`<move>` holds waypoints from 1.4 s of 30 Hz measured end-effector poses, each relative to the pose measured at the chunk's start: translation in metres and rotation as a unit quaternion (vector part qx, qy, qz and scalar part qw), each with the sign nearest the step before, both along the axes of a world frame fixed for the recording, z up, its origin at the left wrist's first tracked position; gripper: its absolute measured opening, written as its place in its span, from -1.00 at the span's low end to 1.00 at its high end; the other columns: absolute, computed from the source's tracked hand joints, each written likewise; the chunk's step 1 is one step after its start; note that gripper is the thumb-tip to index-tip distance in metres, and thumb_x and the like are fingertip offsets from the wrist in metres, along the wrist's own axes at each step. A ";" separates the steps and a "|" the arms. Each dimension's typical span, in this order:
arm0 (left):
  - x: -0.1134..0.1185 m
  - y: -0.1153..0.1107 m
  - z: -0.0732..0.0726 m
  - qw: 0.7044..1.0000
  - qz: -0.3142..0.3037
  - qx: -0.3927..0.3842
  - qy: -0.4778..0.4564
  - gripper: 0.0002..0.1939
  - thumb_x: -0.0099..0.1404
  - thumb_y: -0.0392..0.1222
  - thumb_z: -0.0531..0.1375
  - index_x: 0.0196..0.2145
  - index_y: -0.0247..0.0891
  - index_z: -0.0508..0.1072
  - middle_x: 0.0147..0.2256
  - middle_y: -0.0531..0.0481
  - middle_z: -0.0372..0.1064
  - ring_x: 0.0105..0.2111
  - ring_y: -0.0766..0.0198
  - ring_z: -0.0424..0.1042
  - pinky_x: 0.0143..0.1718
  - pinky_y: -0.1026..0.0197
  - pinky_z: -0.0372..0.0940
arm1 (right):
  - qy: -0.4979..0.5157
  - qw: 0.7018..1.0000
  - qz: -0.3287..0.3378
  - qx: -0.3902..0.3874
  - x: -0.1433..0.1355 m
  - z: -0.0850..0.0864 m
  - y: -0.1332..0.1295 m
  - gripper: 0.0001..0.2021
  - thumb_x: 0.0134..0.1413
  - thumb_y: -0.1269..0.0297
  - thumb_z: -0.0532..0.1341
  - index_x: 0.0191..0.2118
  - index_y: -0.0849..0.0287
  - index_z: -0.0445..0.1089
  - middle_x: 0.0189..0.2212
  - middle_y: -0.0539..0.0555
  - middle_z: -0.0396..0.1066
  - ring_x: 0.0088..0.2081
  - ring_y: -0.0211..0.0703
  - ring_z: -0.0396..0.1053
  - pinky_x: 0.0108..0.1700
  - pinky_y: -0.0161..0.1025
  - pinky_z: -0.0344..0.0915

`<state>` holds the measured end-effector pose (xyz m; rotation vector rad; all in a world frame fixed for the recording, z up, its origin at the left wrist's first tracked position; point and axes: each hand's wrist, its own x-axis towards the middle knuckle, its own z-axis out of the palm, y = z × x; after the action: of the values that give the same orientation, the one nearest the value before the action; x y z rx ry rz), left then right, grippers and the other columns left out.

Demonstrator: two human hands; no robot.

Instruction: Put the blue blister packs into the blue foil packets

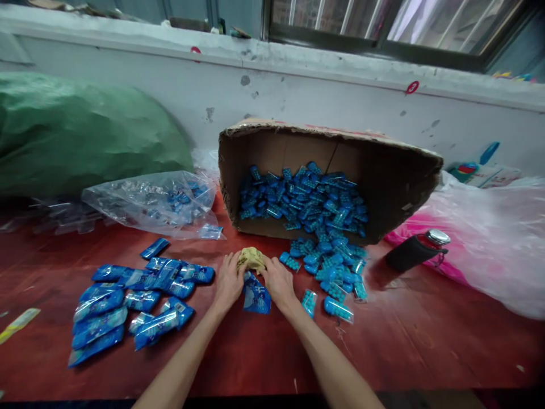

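At the middle of the red table, my left hand (pixel 230 282) and my right hand (pixel 277 280) hold a crumpled yellowish cloth-like thing (pixel 251 259) between them, one on each side. Just below it a flat blue packet (pixel 256 296) lies between my hands, its top edge close to my fingertips. Filled blue packets (pixel 157 328) lie in a loose group left of my left hand. Small blue containers with clear ends (pixel 334 267) spill onto the table right of my right hand, out of a tipped cardboard box (pixel 398 182).
A clear plastic bag (pixel 149 199) with small blue and silvery pieces lies at the back left, before a big green sack (pixel 85 130). On the right stand a dark-sleeved bottle (pixel 411 253) and pink and clear plastic bags (pixel 494 238). A yellow strip (pixel 19 325) is far left.
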<state>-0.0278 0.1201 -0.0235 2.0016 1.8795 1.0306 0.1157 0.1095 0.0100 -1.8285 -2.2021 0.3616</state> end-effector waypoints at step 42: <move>0.027 -0.119 0.024 0.712 0.067 -0.283 -0.639 -0.68 -0.07 -0.08 0.26 -0.36 -0.33 0.43 -0.45 -0.01 0.43 -0.51 0.38 0.37 -0.50 0.34 0.23 | 0.313 0.948 -0.002 0.052 0.001 -0.005 -0.102 -0.72 0.02 0.35 0.14 -0.10 0.06 0.34 -0.20 0.08 0.35 -0.18 -0.13 0.26 -0.13 -0.20 0.16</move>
<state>-0.0009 0.0010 0.0003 0.4264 1.2073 1.1565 0.1170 0.0076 0.0051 -1.4034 -1.7352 0.6976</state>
